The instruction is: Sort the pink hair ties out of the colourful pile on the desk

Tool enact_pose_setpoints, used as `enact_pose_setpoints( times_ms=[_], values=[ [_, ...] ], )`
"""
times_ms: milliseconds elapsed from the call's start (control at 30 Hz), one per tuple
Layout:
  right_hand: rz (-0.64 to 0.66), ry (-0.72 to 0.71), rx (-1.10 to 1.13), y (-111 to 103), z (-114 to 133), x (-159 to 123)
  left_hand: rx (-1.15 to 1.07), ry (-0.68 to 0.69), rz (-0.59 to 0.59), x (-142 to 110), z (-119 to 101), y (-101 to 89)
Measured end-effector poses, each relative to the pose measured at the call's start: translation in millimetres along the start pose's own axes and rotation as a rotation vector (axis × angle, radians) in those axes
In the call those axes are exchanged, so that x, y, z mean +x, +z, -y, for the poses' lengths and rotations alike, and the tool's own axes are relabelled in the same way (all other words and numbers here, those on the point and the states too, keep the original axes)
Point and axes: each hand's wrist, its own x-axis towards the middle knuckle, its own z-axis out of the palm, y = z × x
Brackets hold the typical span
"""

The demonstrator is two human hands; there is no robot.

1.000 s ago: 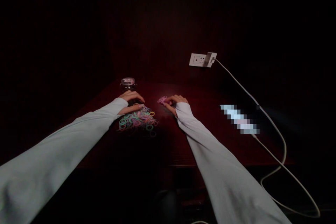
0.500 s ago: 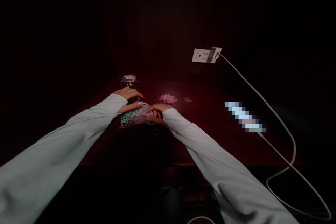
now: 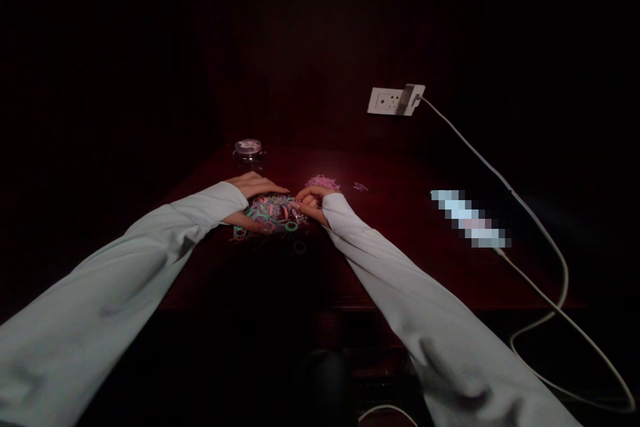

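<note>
A heap of small coloured elastic bands (image 3: 273, 215) lies on a dark reddish table (image 3: 400, 260). My left hand (image 3: 255, 188) rests at the heap's left side, fingers stretched over the bands, palm down. At the heap's right edge is my right hand (image 3: 311, 203), with its fingers curled and pinched together on the bands; what they hold is too small to make out. Just behind the right hand lies a separate small pile of pink bands (image 3: 323, 181). Both arms wear pale long sleeves.
A small clear jar with a patterned lid (image 3: 249, 149) stands at the back left. A white wall socket with a charger (image 3: 396, 100) feeds a white cable (image 3: 540, 240) to a lit phone (image 3: 470, 219) at the right. A few pink bands (image 3: 360, 186) lie apart. The room is dark.
My right hand went from the pink pile to the mixed heap and now pinches at its right edge. My left hand slid forward over the heap. The camera tilted slightly.
</note>
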Motion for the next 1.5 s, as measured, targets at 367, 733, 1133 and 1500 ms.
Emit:
enact_pose_setpoints(
  times_ms=[367, 733, 1133, 1500],
  values=[
    [-0.036, -0.024, -0.293, -4, -16, 7, -0.035, 0.061, 0.048, 4, -5, -3.5],
    [0.041, -0.346, -0.635, -4, 1, 3, -0.026, 0.047, -0.141, 11, -9, -1.1],
    [0.188, -0.357, -0.849, 7, -3, 22, -0.348, -0.094, -0.153, 19, -1, 26.5],
    [0.163, -0.206, -0.686, 5, 7, 14, -0.419, -0.146, -0.1, 21, -8, 25.7]
  ],
)
